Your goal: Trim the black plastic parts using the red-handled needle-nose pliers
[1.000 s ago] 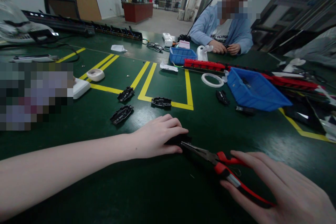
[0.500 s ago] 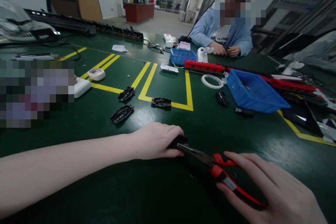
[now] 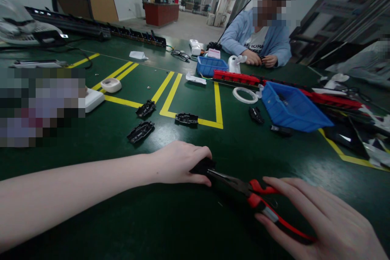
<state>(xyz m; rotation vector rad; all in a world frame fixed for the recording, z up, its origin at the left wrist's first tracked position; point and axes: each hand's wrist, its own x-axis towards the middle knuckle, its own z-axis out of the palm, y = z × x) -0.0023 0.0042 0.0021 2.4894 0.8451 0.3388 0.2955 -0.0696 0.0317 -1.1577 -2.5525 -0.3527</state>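
Between the thumb and fingers of my left hand [image 3: 179, 163] is a small black plastic part [image 3: 203, 165], mostly covered by the hand. My right hand [image 3: 329, 215] grips the red handles of the needle-nose pliers [image 3: 252, 191], which point left. Their jaw tips meet the edge of the black part; whether they pinch anything there I cannot make out. Beyond my left hand lie similar black plastic housings, one [image 3: 141, 132] nearest, another [image 3: 146, 108] behind it, and a third [image 3: 187, 118] on the yellow tape line.
To the right stand a blue bin [image 3: 292, 105], a small black part [image 3: 256, 115] and a white ring [image 3: 245, 95]. A smaller blue tray [image 3: 211, 65] and a long red strip [image 3: 237, 76] lie farther back. Across the green table [image 3: 122, 203] sits a person in a blue shirt [image 3: 258, 40].
The pliers and my right hand have shifted slightly right and down. My left hand keeps its hold on the black part, which sits a touch farther left. The view has moved slightly.
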